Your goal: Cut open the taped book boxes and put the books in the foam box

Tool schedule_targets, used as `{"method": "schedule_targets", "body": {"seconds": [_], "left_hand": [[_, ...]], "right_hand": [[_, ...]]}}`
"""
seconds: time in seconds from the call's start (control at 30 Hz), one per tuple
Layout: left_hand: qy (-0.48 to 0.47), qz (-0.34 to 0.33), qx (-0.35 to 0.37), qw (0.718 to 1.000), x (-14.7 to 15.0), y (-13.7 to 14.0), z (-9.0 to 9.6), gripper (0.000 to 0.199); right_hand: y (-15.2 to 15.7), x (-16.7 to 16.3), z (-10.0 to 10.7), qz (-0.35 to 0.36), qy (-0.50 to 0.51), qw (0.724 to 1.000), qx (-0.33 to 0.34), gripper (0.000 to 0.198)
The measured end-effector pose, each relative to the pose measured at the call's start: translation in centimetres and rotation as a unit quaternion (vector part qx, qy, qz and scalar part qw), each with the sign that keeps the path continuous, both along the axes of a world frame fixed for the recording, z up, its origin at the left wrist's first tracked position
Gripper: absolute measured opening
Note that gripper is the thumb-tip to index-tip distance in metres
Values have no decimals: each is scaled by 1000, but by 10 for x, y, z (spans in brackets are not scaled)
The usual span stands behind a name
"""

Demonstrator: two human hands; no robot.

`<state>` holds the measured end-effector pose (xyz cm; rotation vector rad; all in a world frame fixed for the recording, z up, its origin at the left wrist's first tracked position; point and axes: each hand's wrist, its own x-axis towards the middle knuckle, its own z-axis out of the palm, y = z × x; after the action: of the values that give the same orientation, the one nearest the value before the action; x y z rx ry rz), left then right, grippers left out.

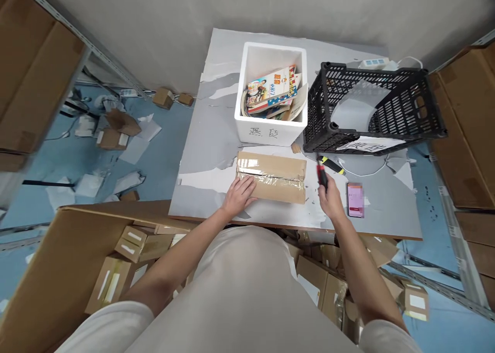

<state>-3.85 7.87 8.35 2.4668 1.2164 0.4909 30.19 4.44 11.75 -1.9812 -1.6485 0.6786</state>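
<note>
A taped cardboard box point(273, 185) lies in front of me on the table, with clear tape along its middle seam. My left hand point(240, 193) rests on the box's left end, fingers stretched out over the cardboard. My right hand point(331, 198) is closed around a red and black utility knife point(322, 176), held just right of the box and apart from it. Beyond that hand lies a yellow and black cutter point(333, 165). A phone point(355, 200) with a lit pink screen is on the table to the right.
Behind the box stand a white foam bin point(270, 132) with booklets and a black plastic crate point(375, 131). A thin white cable point(365, 175) crosses the table point(197, 146). A large open carton point(46, 291) of boxes is at lower left; paper litters the blue floor.
</note>
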Motion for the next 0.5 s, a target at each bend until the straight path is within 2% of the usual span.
{"method": "schedule_targets", "body": {"seconds": [0.03, 0.1, 0.2, 0.3, 0.43, 0.5], "left_hand": [[-5, -2, 3, 1000, -1, 2, -2, 49], [-16, -11, 8, 1000, -2, 5, -6, 49], [-22, -23, 22, 999, -3, 9, -8, 50], [-21, -21, 30, 999, -3, 10, -8, 50], [-28, -24, 46, 998, -4, 9, -10, 49], [-33, -23, 58, 997, -4, 10, -11, 49]], "right_hand": [[10, -15, 18, 90, -14, 996, 4, 56], [32, -51, 45, 256, -39, 966, -17, 57], [59, -98, 57, 382, -106, 917, -48, 62], [74, -119, 51, 414, -139, 898, -47, 64], [79, -122, 50, 414, -164, 895, -33, 63], [81, -124, 55, 424, -206, 881, -44, 64]]}}
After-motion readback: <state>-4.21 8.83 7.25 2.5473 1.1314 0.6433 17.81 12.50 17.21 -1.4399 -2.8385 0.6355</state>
